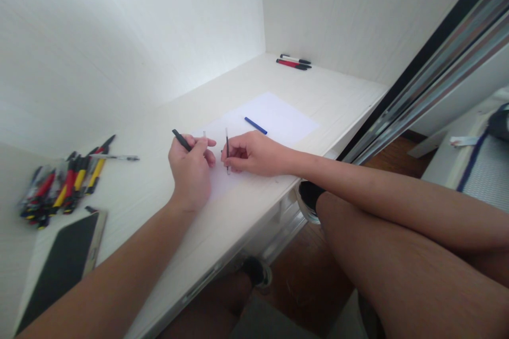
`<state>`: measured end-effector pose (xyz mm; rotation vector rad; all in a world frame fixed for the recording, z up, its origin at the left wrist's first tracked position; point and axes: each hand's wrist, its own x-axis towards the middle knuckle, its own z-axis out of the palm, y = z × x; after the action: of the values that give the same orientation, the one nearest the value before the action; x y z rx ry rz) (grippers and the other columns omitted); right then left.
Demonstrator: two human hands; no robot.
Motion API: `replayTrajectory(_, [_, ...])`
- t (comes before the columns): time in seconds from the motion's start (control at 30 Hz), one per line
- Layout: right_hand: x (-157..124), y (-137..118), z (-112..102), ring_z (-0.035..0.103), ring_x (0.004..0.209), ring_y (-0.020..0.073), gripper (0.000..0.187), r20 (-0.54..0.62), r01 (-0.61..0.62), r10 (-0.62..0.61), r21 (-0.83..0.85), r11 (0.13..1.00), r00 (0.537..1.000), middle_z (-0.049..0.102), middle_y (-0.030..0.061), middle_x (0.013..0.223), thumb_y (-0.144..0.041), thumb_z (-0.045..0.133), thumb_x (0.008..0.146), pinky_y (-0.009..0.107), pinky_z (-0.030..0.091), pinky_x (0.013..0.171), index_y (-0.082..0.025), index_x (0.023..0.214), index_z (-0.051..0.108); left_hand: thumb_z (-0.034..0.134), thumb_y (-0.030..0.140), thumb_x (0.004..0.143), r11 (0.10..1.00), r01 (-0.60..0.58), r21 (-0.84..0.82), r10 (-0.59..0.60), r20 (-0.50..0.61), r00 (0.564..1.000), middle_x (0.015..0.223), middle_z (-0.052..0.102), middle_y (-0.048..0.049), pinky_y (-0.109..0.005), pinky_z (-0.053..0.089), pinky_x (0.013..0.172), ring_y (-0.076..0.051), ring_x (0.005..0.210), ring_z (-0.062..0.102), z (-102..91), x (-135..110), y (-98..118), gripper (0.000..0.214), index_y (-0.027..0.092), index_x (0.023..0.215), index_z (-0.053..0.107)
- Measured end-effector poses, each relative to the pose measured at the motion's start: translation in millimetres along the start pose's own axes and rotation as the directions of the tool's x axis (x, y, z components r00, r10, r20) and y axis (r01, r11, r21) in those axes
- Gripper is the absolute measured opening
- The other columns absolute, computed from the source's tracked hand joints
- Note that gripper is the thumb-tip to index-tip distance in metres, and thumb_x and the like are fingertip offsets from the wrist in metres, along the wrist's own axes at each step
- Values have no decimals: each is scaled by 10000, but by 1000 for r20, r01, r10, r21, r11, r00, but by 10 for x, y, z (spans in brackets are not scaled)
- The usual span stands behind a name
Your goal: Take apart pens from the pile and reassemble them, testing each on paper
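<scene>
My left hand (191, 161) is closed around a black pen barrel (182, 140), whose end sticks up past the thumb. A small clear tip (204, 134) shows just behind its fingers; what it belongs to is hidden. Facing it, my right hand (254, 154) pinches a thin pen refill (227, 143) upright between thumb and fingers, dark in the middle and clear at the top. Both hands are over a white sheet of paper (290, 116), with a small gap between them. On the sheet, beyond my right hand, lies a blue pen barrel (255, 125).
Red, yellow and black pens (71, 183) are heaped at the left, a clear pen (115, 157) across them. A dark tablet-like device (59, 265) lies nearer me. Several pens (294, 62) lie by the back corner. White walls border the desk (234, 212); my legs are below its front edge.
</scene>
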<state>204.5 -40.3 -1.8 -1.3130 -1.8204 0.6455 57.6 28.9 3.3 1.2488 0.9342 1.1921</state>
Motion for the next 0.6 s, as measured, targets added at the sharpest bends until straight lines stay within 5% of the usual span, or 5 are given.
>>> replayTrajectory(0.6, [9,-11,8,541,703,112,86,5,7,-7,-38,999,1000,642,-12,709,-120,638,886,301,384,758,-130,820,692,622,60,772,1000,28,1,-28,19,999,696,648,38,-213,346,429,-84,441,462,-12,4,16,293,239,775,391])
